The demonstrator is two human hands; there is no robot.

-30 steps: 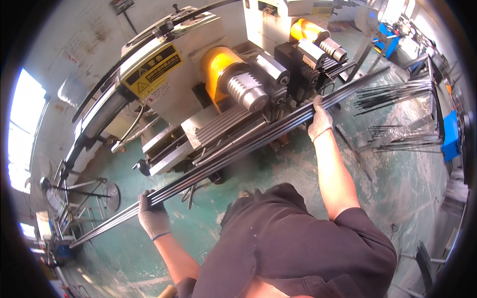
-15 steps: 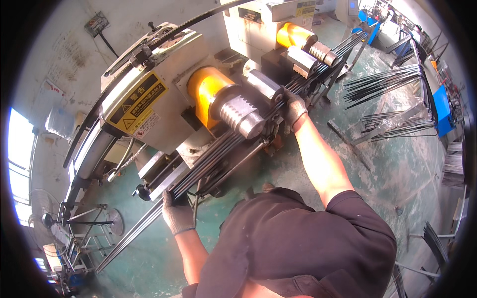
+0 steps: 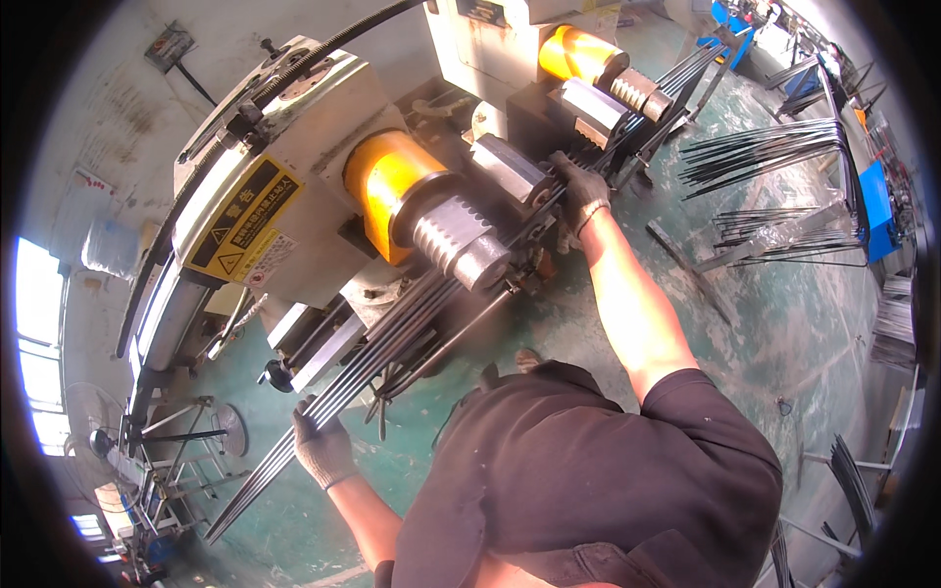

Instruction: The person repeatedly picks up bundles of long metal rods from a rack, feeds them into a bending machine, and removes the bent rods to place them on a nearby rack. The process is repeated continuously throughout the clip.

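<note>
A bundle of long thin metal rods (image 3: 377,343) runs diagonally from the lower left up past a bending machine (image 3: 294,206). My left hand (image 3: 323,451), in a knitted work glove, is closed round the bundle near its lower-left end. My right hand (image 3: 582,194), also gloved, is closed on the rods further up, beside a steel clamp block (image 3: 512,169); its fingers are partly hidden. Between my hands, a grooved steel roller (image 3: 461,247) on a yellow housing (image 3: 390,191) overhangs the bundle and covers part of it.
A second yellow bending head (image 3: 580,56) stands further up along the rods. Bent black rods (image 3: 765,157) hang on a rack at the right. A loose bar (image 3: 686,269) lies on the green floor. A fan (image 3: 93,436) stands at the lower left.
My left hand has slid down and left along the rods, towards their lower end. My right hand stays beside the clamp block. The whole view has shifted slightly.
</note>
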